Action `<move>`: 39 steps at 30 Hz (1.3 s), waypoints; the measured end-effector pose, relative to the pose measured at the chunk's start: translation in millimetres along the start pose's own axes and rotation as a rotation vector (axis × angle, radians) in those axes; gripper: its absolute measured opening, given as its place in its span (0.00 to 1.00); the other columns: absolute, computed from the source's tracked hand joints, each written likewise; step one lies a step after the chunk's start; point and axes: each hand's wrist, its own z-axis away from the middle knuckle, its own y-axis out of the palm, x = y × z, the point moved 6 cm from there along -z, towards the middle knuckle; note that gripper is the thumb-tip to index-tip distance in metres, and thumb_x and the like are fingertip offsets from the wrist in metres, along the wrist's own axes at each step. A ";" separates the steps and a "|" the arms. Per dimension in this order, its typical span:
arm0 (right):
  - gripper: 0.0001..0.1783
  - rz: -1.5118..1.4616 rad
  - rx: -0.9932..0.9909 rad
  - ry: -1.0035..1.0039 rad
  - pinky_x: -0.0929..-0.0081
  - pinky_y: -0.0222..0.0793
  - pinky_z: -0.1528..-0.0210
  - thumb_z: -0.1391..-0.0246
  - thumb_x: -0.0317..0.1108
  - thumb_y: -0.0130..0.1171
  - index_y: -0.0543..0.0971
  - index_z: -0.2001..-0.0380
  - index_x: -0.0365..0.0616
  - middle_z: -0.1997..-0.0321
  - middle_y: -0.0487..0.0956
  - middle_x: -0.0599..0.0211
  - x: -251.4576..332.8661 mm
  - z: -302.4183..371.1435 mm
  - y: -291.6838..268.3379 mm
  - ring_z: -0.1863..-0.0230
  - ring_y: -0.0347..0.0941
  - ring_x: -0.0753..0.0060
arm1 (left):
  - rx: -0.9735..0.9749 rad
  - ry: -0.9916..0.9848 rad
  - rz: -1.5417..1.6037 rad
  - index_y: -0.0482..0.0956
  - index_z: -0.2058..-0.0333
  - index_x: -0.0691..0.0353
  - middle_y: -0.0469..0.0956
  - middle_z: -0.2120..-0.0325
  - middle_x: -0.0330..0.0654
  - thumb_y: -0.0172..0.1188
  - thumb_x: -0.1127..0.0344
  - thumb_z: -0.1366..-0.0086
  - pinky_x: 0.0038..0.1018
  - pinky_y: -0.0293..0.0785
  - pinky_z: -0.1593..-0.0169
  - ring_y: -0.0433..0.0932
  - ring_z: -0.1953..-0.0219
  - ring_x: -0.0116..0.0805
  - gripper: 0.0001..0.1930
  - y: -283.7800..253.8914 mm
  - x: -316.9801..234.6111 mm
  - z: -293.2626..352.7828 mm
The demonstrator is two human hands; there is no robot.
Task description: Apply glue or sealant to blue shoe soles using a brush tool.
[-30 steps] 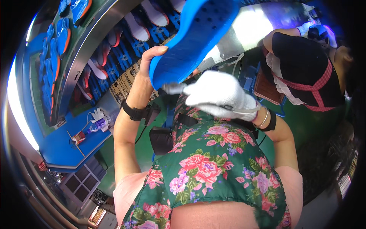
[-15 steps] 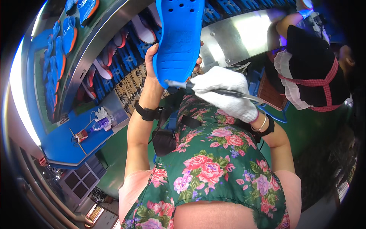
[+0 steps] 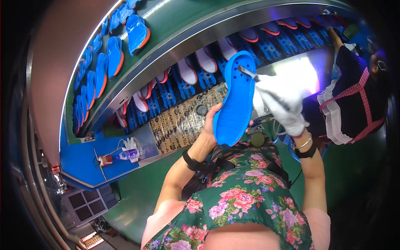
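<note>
My left hand, bare, is closed around the near half of a blue shoe sole, with its thumb on the left edge and fingertips showing at the right. The sole's hollow face is turned up, and small round holes cluster at its far end. A white knitted glove covers my right hand, which is smeared by motion. It grips a slim pen-like tool with a dark body and a grey tip. That tip is at the holes in the sole's far end; whether it touches cannot be made out.
Beyond the sole, a curved line carries blue holders and red-edged pale soles. Blue and orange soles lie on a green belt. A blue side table bears a bottle. A co-worker is at the right.
The tool tip has gone from the sole's near end to its far, holed end. My left hand and the sole have shifted right and nearer in the picture as the view moved.
</note>
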 end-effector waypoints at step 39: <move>0.09 -0.551 -0.084 0.784 0.77 0.76 0.55 0.46 0.21 0.68 0.88 0.61 0.36 0.61 0.86 0.63 -4.2 91.8 36.1 0.59 0.81 0.74 | -0.102 0.698 -0.243 0.35 0.24 0.65 0.53 0.30 0.69 0.58 0.38 0.31 0.47 0.64 0.30 0.61 0.29 0.62 0.55 133.0 -286.3 -91.9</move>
